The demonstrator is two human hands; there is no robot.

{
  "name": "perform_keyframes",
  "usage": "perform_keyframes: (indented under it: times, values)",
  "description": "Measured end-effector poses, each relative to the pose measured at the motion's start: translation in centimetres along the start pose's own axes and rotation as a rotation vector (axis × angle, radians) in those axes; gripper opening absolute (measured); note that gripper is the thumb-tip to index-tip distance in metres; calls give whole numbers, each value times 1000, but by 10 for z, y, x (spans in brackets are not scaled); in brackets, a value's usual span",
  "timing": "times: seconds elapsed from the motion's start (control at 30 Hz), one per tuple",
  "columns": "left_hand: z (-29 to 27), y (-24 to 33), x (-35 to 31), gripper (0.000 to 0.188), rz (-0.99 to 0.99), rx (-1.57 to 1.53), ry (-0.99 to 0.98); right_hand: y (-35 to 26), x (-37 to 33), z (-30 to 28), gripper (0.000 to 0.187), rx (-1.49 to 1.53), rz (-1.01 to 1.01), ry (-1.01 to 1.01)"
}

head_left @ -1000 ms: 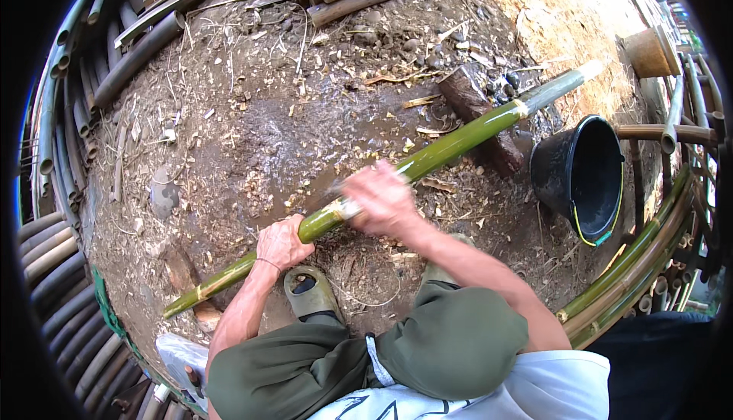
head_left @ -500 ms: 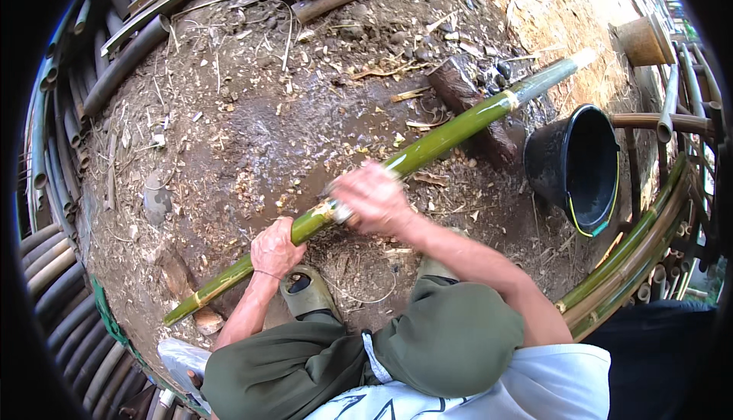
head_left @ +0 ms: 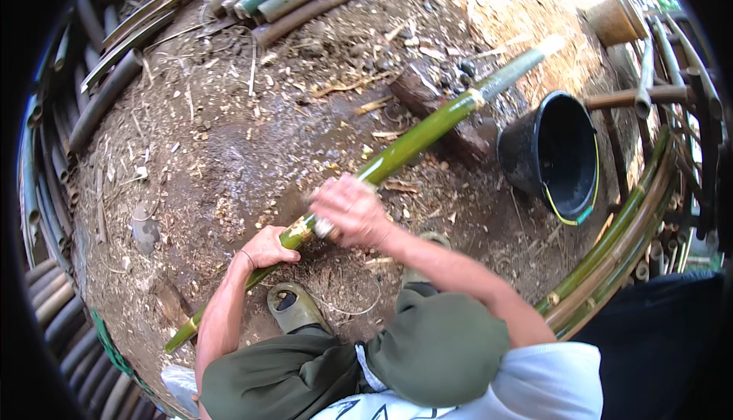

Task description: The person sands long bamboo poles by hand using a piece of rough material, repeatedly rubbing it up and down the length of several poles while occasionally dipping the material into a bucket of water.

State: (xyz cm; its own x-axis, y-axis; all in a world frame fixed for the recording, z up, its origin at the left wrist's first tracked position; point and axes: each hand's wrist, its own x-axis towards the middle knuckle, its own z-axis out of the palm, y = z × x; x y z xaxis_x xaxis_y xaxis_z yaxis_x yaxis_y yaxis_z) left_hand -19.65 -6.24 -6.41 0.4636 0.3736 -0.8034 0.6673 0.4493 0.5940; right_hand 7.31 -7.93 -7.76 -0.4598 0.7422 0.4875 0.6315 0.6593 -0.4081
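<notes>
A long green bamboo pole point(head_left: 427, 136) slants from the lower left to the upper right, wet and shiny, with a pale ring at a joint. My left hand point(head_left: 267, 248) is wrapped round it just below a pale, scraped joint point(head_left: 300, 228), thumb lying over the top. Just above that joint, my right hand point(head_left: 351, 210) is closed against the pole and blurred. Something whitish point(head_left: 324, 227) shows under its fingers, and a smeared brownish shape lies beyond them; what it holds cannot be made out.
A dark wooden log point(head_left: 427, 99) lies under the pole's upper part. To the right a black bucket point(head_left: 523, 145) with a yellow-green handle is tilted. Bamboo poles are stacked at the left point(head_left: 72, 328), the back point(head_left: 336, 0) and the right point(head_left: 611, 260). Wood chips litter the muddy ground.
The view has shifted, so the bucket and log appear further left. My left hand has turned on the pole, bringing its thumb into sight nearer the scraped joint. My right hand stays by that joint.
</notes>
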Motion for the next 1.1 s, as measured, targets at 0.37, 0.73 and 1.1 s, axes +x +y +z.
perform_keyframes:
  times: [0.37,0.73,1.1]
  values:
    - [74,3,-10,53,211,789,846,150,-15,-68,20,-456,313,154]
    - [-2,5,1,53,-62,145,-85,116,0,-88,9,-405,235,51]
    - [71,-2,-22,40,136,655,791,-8,8,-1,28,27,18,29]
